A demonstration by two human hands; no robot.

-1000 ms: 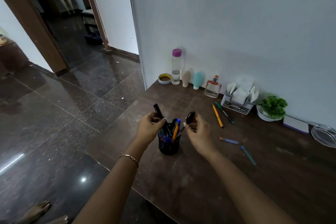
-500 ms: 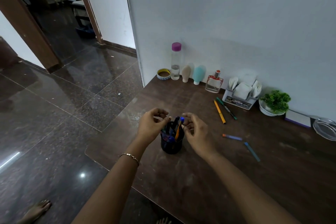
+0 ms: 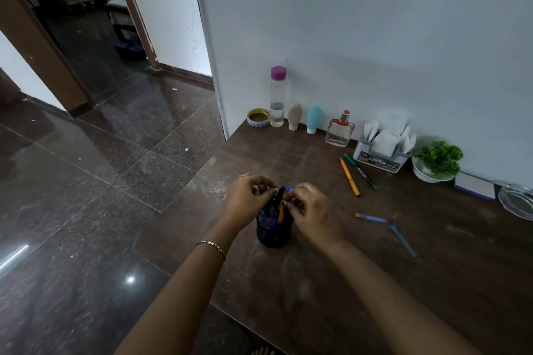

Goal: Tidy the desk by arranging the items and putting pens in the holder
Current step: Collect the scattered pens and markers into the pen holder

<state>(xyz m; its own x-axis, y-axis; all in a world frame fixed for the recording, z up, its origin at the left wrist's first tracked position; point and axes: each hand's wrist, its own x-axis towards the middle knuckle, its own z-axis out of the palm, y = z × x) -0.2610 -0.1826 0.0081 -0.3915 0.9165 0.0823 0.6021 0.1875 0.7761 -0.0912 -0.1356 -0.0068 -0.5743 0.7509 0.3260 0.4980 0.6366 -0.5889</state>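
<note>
L grip [image 3: 248,199] & R grip [image 3: 310,210] dropped and closed in over the holder [image 3: 274,236]. The 2 black pens held up 1 s ago went down among the pens [image 3: 279,206], tops pinched.

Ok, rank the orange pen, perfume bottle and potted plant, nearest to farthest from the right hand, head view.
1. Orange pen, right of the right hand.
2. Perfume bottle, back by the wall.
3. Potted plant, far right.

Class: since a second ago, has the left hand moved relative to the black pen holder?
Yes. The left hand has shifted right, toward the pen holder, its fingers now over the rim among the pens.
</note>
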